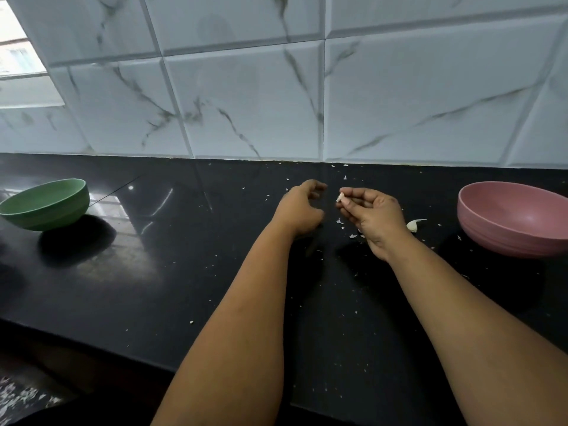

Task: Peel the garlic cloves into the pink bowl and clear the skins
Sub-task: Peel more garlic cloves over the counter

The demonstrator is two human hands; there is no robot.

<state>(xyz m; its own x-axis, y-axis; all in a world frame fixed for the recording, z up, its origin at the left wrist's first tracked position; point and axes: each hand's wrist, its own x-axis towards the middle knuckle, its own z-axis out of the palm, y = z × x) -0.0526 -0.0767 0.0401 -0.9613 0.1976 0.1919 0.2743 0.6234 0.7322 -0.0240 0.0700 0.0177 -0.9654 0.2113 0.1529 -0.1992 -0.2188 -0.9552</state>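
A black worktop (159, 272) fills the lower frame. The pink bowl (513, 218) sits at right, a green bowl (46, 204) at far left. At centre, the left hand (299, 210) has a loose, empty grip; the right hand (373, 215) pinches a garlic clove (340, 197). Another clove (413, 225) lies between the right hand and the pink bowl. Skins (339, 222) are scattered around.

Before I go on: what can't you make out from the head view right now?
- Pink bowl: cut off by the right edge; near wall hides any cloves inside.
- Green bowl: inside mostly hidden by its rim.
- Garlic clove pinched in right hand: too small to tell if peeled.
- Left hand: palm turned away.
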